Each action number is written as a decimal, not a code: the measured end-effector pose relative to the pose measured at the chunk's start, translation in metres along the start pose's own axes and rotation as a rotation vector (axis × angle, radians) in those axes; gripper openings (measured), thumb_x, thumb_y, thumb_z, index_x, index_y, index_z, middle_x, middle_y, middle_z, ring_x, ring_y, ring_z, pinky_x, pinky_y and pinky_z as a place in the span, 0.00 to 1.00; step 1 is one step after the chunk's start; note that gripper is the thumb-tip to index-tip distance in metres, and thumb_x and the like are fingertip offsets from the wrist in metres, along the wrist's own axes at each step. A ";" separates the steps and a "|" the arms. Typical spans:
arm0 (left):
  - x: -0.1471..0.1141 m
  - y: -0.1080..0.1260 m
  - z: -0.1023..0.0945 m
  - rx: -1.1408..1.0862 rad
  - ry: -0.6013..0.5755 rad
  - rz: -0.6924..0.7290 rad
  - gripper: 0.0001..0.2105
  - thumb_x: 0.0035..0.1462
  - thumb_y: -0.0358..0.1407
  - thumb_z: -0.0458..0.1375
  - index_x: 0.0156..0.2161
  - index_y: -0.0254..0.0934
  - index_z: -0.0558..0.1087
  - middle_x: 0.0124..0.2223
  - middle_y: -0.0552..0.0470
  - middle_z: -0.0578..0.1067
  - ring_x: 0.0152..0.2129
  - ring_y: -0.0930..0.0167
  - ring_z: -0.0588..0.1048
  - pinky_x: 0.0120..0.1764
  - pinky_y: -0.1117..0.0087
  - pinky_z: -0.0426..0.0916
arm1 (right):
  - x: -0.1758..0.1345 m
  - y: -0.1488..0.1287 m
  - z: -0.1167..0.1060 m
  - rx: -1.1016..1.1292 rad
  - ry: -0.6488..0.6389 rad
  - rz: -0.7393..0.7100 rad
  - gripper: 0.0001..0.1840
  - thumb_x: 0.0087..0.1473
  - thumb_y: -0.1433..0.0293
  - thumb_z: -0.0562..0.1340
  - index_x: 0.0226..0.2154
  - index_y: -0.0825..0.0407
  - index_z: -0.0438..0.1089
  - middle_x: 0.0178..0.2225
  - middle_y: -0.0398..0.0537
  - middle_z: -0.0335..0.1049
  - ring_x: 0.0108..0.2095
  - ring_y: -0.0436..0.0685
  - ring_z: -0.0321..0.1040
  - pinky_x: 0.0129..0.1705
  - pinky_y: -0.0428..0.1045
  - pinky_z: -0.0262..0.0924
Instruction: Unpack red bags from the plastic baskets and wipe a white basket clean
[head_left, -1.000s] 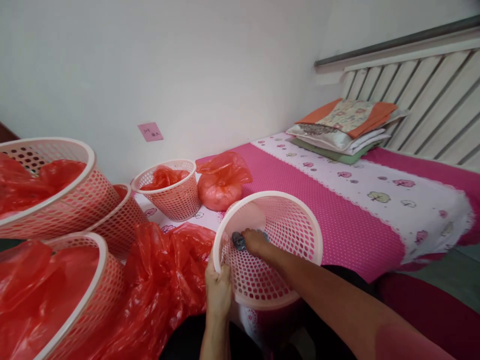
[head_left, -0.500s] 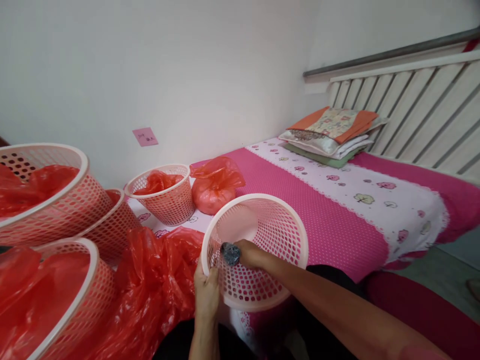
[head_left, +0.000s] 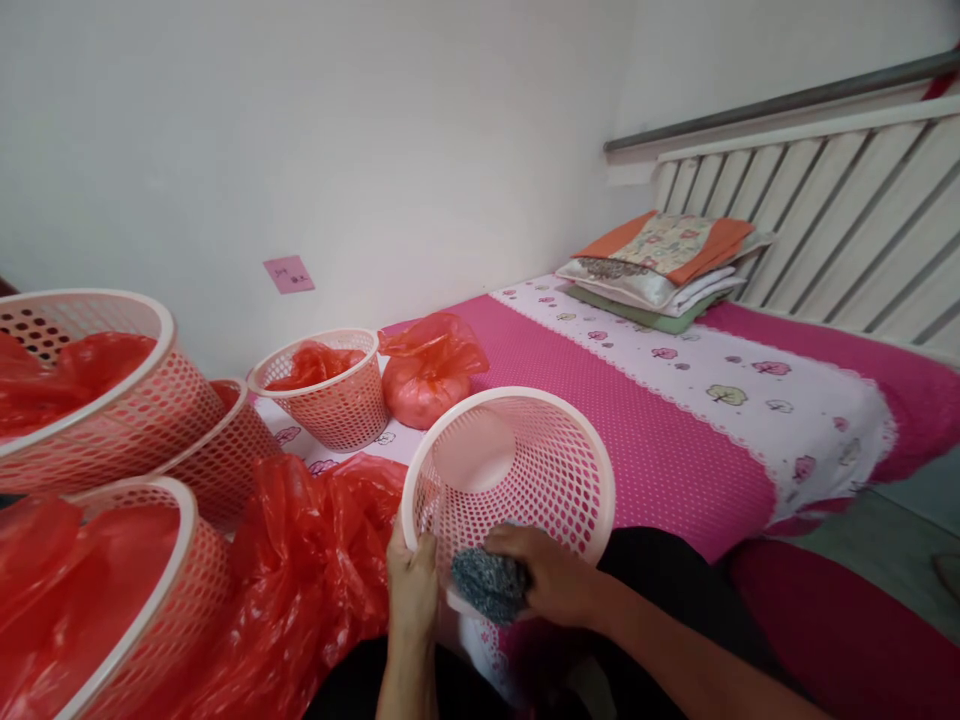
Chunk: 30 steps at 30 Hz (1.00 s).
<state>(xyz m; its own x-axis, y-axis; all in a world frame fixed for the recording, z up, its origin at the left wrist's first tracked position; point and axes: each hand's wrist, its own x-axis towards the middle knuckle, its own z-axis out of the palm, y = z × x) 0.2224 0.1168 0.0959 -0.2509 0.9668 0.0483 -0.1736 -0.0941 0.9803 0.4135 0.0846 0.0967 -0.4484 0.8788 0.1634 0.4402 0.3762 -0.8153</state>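
A pale pink plastic basket (head_left: 559,450) with perforated sides lies tilted in front of me, its mouth towards me. My left hand (head_left: 412,580) grips the rim at its left side, with the thumb over the edge. Closed in my right hand (head_left: 551,575) is a bunched, speckled grey-green cloth (head_left: 491,585), at the lower rim of the basket. Whether the cloth touches the rim I cannot tell. Crumpled red plastic bags (head_left: 315,540) lie to the left of my left hand.
More pink baskets (head_left: 199,385) with red bags in them crowd the left. Behind stand a smaller basket (head_left: 360,400) and a knotted red bag (head_left: 424,390). A pink bedspread (head_left: 660,430) covers the bed, with folded bedding (head_left: 667,260) by the white headboard (head_left: 847,200).
My right hand has drawn the cloth from inside the basket down to its near lower rim, towards me. My left hand keeps its hold and the basket has hardly moved.
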 end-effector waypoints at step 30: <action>0.003 0.007 0.001 -0.061 -0.002 -0.055 0.30 0.52 0.42 0.71 0.60 0.39 0.75 0.64 0.40 0.75 0.62 0.54 0.72 0.66 0.51 0.63 | -0.040 -0.006 -0.008 -0.453 -0.098 -0.059 0.37 0.41 0.73 0.62 0.58 0.56 0.69 0.56 0.59 0.72 0.56 0.69 0.65 0.65 0.65 0.50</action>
<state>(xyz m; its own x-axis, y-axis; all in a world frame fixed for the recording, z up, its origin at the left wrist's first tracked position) 0.2214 0.1188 0.1029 -0.2377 0.9713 -0.0051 -0.2449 -0.0548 0.9680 0.4346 0.0494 0.0997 -0.5447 0.8283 0.1312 0.6972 0.5342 -0.4780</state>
